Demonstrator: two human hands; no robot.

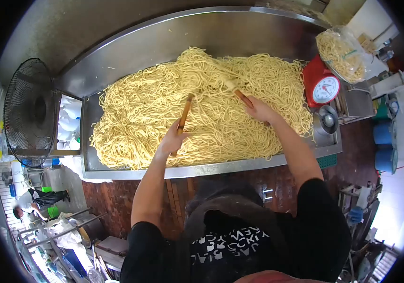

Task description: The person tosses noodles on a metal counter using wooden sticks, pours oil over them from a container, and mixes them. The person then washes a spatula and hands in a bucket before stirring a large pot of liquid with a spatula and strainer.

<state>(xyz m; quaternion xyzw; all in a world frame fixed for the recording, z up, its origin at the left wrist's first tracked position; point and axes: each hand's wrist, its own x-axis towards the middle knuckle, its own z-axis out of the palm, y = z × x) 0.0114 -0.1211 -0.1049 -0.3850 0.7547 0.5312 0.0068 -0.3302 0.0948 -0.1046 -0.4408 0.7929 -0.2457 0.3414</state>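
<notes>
A thick layer of yellow noodles covers most of a large metal tray. My left hand is closed around a brown wooden stick, whose far end reaches into the noodles. In my right hand is a second brown wooden stick, its tip among noodles bunched up near the tray's back wall. Both hands are over the noodles, the right one a little farther from me. The buried ends of the sticks are hidden.
A red scale with a bag of noodles on its pan stands at the right end. A metal bowl sits below it. On the left is a black fan. Another person is at the far left.
</notes>
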